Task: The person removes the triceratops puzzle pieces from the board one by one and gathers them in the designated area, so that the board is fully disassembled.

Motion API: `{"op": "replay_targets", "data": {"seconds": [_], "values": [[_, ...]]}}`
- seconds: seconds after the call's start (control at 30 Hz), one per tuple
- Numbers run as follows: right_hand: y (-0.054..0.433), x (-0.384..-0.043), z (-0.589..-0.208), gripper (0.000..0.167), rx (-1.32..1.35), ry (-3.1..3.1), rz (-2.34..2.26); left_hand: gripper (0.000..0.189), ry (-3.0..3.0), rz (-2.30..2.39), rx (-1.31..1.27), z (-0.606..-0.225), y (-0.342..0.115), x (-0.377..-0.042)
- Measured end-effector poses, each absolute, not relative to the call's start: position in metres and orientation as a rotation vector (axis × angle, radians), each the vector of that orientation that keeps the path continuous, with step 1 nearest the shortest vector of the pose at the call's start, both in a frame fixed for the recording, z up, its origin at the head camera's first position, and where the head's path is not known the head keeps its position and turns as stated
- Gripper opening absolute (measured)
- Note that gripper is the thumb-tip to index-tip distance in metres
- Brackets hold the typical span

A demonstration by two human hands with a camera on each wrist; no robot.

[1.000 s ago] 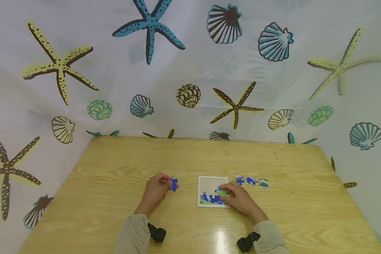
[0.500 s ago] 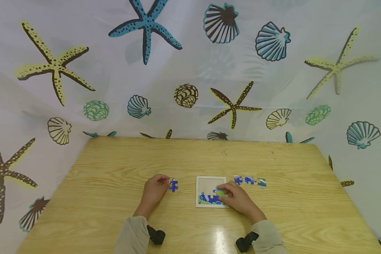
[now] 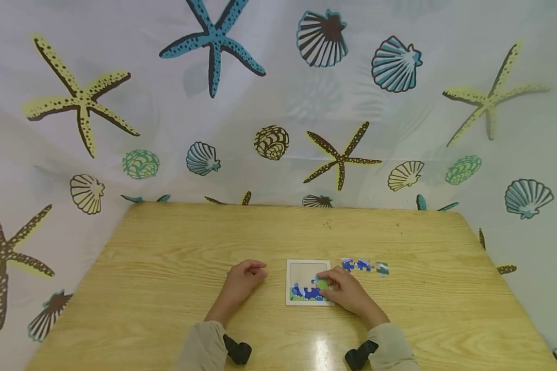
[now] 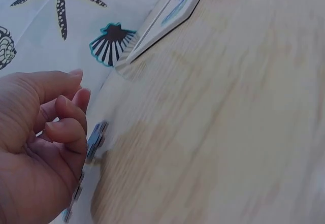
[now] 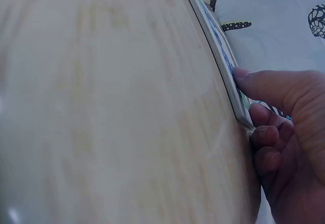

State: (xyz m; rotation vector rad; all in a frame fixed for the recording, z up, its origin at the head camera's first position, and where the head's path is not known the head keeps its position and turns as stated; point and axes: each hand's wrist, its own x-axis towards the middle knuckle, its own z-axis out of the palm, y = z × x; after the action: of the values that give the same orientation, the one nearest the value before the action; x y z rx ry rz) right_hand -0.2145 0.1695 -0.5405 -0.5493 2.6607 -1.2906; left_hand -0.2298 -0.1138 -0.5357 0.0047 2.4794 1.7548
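In the head view my left hand is over the table left of the puzzle frame, its fingers loosely curled with nothing visible between them. The edge of a puzzle piece peeks out behind that hand, which hides most of it. Flat puzzle pieces also show beyond the fingers in the left wrist view. My right hand pinches a green and blue puzzle piece at the right side of the white-rimmed puzzle frame. Its thumb lies over the frame's edge. Joined blue pieces fill the frame's lower part.
Several loose puzzle pieces lie in a row right of the frame. The wooden table runs back to a white cloth printed with starfish and shells. Beige sleeves and black wrist cameras are near the front.
My left hand has come away from the blue puzzle piece it was touching and shifted right, now covering that spot. The right hand stays at the frame.
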Motion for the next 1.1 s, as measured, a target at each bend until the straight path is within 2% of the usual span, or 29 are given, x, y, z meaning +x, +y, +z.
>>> {"op": "replay_targets", "data": {"seconds": [0.57, 1.1], "values": [[0.173, -0.218, -0.543, 0.033, -0.559, 2.672, -1.299, 0.027, 2.185, 1.720, 0.367, -0.533, -0.038, -0.226], [0.175, -0.218, -0.544, 0.033, -0.606, 2.667, -1.301, 0.021, 2.439, 1.584, 0.310, -0.548, -0.011, -0.230]]}}
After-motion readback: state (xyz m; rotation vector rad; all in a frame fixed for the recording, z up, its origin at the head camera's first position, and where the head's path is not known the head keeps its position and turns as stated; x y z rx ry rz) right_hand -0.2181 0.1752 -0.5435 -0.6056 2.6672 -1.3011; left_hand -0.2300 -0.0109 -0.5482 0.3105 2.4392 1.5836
